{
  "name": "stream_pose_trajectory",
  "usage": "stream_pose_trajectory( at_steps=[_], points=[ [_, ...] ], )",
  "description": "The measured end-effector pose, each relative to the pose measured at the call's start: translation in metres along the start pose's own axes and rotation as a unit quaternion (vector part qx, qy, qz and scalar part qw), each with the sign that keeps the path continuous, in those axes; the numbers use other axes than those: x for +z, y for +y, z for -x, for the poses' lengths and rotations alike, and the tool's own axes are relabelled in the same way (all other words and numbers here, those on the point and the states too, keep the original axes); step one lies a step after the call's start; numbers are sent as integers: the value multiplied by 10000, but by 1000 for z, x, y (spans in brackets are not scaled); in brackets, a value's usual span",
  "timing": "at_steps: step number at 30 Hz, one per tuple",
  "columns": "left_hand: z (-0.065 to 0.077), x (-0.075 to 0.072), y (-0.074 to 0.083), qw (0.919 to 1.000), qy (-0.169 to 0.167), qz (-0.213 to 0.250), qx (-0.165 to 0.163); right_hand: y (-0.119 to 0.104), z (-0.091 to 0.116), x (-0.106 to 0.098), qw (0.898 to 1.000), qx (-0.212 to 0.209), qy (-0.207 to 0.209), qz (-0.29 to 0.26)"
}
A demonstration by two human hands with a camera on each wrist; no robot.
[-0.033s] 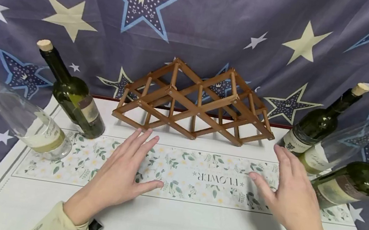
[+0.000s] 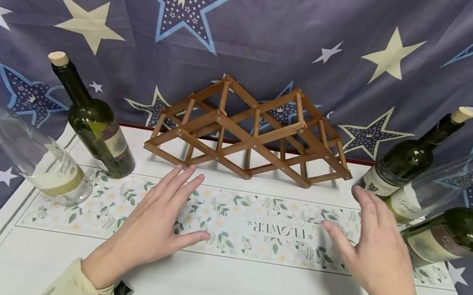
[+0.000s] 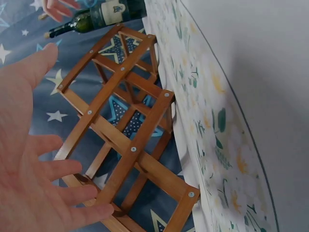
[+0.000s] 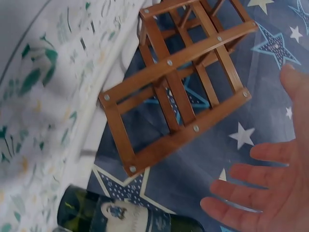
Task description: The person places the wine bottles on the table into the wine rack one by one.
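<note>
A brown wooden folding wine rack (image 2: 255, 146) stands at the back middle of the table, its crossed slats spread out and holding no bottle. My left hand (image 2: 152, 226) hovers in front of its left end, fingers straight and thumb spread. To the right, my right hand (image 2: 377, 255) is held the same way, empty, beside the right-hand bottles. In the left wrist view the left hand (image 3: 43, 179) has bare spread fingers near the rack (image 3: 133, 149). The right wrist view shows the empty right hand (image 4: 265, 183) and a dark green bottle (image 4: 125, 217) below the rack.
At left stand a corked green wine bottle (image 2: 95, 120) and a clear bottle (image 2: 49, 169). A corked green bottle (image 2: 402, 161), a clear one (image 2: 408, 202) and another green one (image 2: 436, 243) stand at right. A flowered runner (image 2: 226, 221) crosses the table before a starry cloth (image 2: 262, 30).
The right hand has shifted very slightly to the right. The left hand, the rack and the bottles stay as they were.
</note>
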State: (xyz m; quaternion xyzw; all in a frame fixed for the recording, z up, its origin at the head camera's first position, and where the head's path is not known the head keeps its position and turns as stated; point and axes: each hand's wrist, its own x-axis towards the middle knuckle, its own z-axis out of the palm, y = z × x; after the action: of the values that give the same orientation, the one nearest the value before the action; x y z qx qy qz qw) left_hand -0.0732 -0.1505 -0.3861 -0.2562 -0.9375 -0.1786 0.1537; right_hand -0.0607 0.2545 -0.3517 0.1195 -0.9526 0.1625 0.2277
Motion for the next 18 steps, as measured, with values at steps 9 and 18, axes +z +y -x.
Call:
stream_pose_trajectory(
  at_steps=[9,18],
  points=[
    [0,0,0,9991,208,358,128,9,3,-20,9955,177,926,56],
    [3,3,-2,9981,312,490,197,21,9,-45,9791,655,1819,630]
  ],
)
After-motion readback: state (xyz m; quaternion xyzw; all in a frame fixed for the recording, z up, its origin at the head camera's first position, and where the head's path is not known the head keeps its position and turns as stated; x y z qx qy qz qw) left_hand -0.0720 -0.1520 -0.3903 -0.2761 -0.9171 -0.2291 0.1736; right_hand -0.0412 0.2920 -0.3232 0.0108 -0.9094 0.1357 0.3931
